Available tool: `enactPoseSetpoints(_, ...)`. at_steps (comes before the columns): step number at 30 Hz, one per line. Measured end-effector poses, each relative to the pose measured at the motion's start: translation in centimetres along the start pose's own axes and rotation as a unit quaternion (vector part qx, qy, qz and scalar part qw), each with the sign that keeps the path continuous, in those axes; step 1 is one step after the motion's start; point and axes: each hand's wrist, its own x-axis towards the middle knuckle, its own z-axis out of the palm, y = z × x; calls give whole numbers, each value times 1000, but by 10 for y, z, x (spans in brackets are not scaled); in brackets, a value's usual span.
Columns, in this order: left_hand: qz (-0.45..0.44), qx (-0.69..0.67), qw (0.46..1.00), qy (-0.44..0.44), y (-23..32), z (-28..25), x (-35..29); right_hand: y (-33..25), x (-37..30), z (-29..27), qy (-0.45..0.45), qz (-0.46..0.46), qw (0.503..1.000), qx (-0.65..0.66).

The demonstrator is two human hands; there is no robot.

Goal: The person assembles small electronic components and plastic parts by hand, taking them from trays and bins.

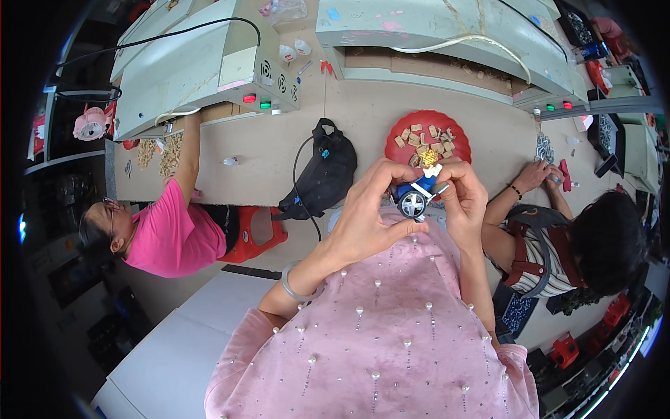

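Between both hands, just in front of my chest, is a small toy figure (423, 183) with a yellow top, white middle and blue lower part. It sits on a small wheeled seat like a wheelchair, and one black-rimmed wheel with grey spokes (412, 204) faces me. My left hand (373, 206) grips it from the left, thumb stretched under the wheel and fingers behind. From the right, my right hand (460, 194) pinches at its side, by a light grey piece sticking out. My fingertips partly hide the toy. Just beyond the hands lies a red scalloped plate (395, 155) with several tan pieces (419, 137).
A black bag (322, 171) lies on the table left of my hands. Grey machine housings (188, 77) line the far side. At left, a person in pink (174, 230) reaches under one; at right, another person (551, 244) handles small parts. A red stool (252, 236) stands left.
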Motion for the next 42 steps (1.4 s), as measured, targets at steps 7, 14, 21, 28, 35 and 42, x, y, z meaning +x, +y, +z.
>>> enactPoseSetpoints(7,-12,37,999,-1,4,-2,2,4,0,-1,4,17,1000,3)
enactPoseSetpoints(14,-7,26,999,21,3,-1,0,3,2,2,-1,46,998,40)
enactPoseSetpoints(21,34,72,996,45,8,-2,3,23,-5,1,1,59,998,30)
enactPoseSetpoints(28,29,37,997,62,-5,0,2,7,-3,7,31,73,996,41)
enactPoseSetpoints(35,-122,-269,955,30,-8,-6,2,-2,-6,4,26,86,996,12)
enactPoseSetpoints(42,-131,-330,935,15,-14,-5,1,-5,-6,4,19,111,994,14)
